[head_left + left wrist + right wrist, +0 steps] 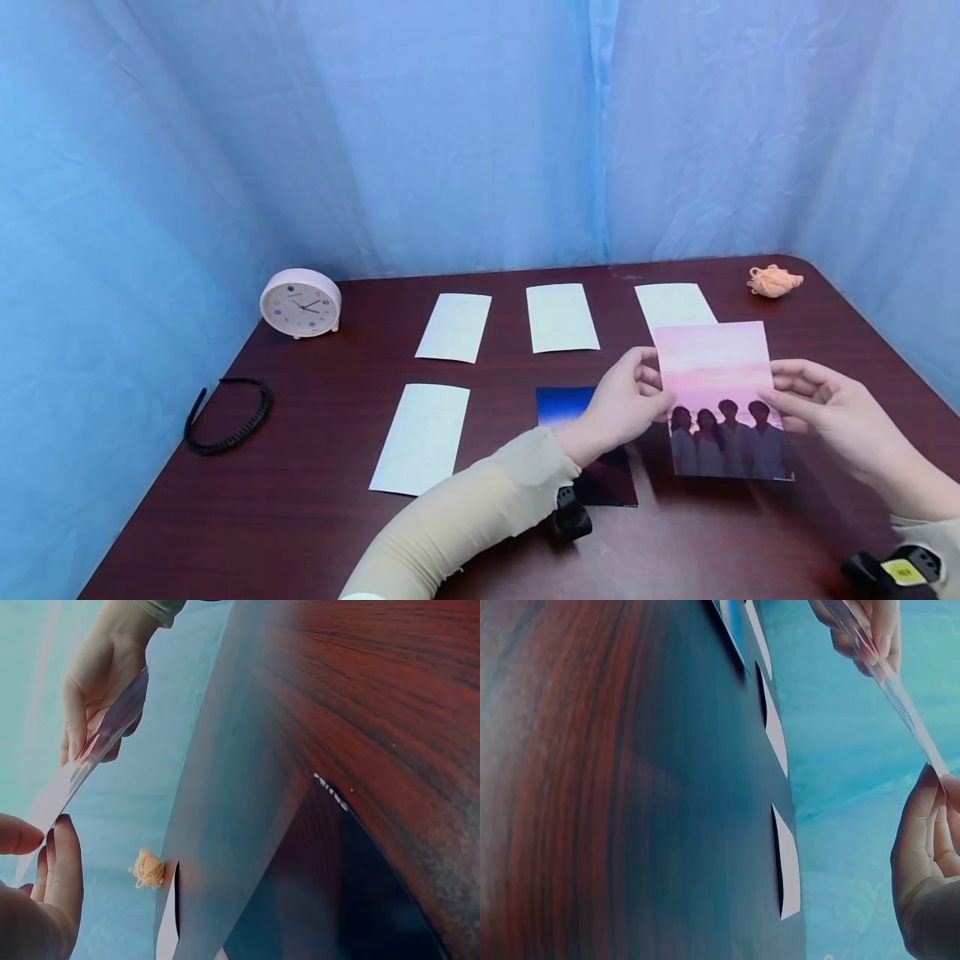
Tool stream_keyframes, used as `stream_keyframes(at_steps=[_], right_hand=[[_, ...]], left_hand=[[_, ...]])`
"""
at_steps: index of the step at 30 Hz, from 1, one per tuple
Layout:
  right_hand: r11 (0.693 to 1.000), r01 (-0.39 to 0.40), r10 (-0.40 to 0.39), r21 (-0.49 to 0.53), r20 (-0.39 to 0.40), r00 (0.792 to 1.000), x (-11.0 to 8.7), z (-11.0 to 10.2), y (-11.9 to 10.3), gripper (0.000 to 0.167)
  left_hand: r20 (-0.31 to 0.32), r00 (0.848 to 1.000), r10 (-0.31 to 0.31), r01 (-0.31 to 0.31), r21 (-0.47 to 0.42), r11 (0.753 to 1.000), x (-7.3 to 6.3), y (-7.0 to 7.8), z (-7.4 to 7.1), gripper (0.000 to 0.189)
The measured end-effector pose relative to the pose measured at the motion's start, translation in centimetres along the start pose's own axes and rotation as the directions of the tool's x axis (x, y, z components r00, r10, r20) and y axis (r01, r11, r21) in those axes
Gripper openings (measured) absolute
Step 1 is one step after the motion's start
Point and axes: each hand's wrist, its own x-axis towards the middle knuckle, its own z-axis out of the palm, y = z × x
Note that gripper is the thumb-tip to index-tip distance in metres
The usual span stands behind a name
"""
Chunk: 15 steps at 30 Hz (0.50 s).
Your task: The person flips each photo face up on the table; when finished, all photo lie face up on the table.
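A photo print [720,375] with a pink sky and several dark-haired figures along its lower part is held above the table, picture side toward the head camera. My left hand [626,398] pinches its left edge between thumb and fingers. On the opposite edge, my right hand [840,417] pinches it the same way. Both wrist views show the print [97,746] nearly edge-on between the two hands. Below my left forearm lies a dark blue print [562,404], face up and partly covered by the arm.
White cards lie on the dark wooden table [300,517]: one at back left [453,327], one at back middle [562,318], one behind the held print [675,302], one at front left [422,437]. Around them are a clock [302,304], black headband [228,442] and orange yarn [774,282].
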Motion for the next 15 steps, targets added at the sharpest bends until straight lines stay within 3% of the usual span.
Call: stream_keyframes(at_steps=[9,14,15], right_hand=[[0.998,0.029,-0.031,0.053,0.036,0.999,0.2,-1.6,0.8,0.043],[1.0,-0.029,0.029,-0.011,0.004,1.0,0.3,-2.5,1.1,0.04],[0.997,-0.049,0.048,-0.062,-0.006,0.999,0.3,-2.6,1.1,0.039]], left_hand=[[0.009,1.0,0.021,-0.021,0.097,0.995,0.6,0.6,0.8,0.052],[-0.001,1.0,-0.01,0.01,0.134,0.991,1.0,0.6,1.5,0.052],[-0.008,1.0,-0.026,0.027,0.136,0.99,1.1,0.5,1.6,0.052]])
